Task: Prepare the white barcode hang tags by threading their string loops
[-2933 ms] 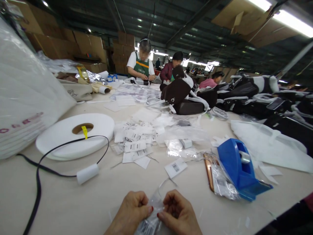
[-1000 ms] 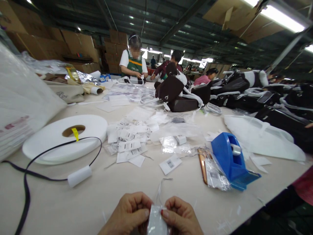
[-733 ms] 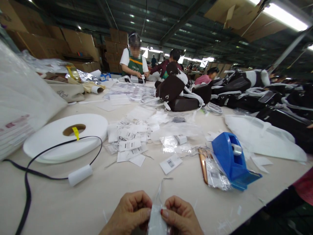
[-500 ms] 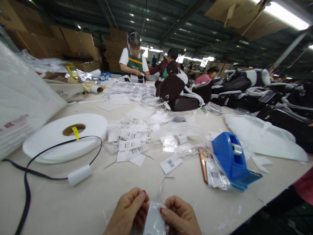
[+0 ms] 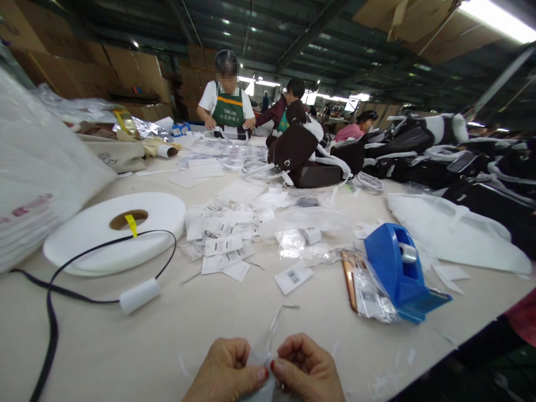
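At the near edge of the table, my left hand (image 5: 228, 369) and my right hand (image 5: 310, 369) are closed, thumb tips almost meeting. Both pinch a small clear plastic bag (image 5: 259, 352) with a pale tag inside, mostly hidden by my fingers. A thin grey string (image 5: 274, 325) rises from it and lies away from me on the table. Just beyond the string rests a white barcode tag (image 5: 293, 277). A heap of printed white tags (image 5: 223, 244) lies farther off to the left.
A blue tape dispenser (image 5: 391, 268) stands at right beside a copper-coloured phone-like object (image 5: 349, 279). On the left lie a large white roll (image 5: 84, 245) and a black cord (image 5: 52, 312). Dark bags (image 5: 307, 153) are piled farther back, where co-workers (image 5: 228, 106) stand.
My left hand has moved in to pinch the bag's top near my right thumb. The bag sits lower, its tag now mostly covered. A co-worker's hands across the table have spread apart.
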